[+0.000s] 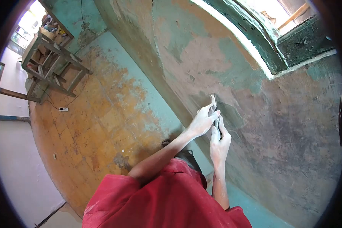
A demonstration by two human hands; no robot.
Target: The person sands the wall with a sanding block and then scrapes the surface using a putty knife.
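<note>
Both my hands are coated in white dust and held together in front of the patchy wall (247,121). My left hand (202,121) is closed round the upper part of a thin, dark, flat tool (217,122), with one finger stretched along it toward the wall. My right hand (220,146) grips the same tool lower down, its thumb and fingers on either side. Fingers cover most of the tool, so its exact kind does not show. Its upper end is at or close to the wall; contact cannot be made out.
A window frame (285,60) with green, worn paint is set in the wall at upper right. The worn orange-and-turquoise floor (91,125) lies at left. A wooden stool-like frame (51,68) stands at the far left, near a cable with a white socket (63,109).
</note>
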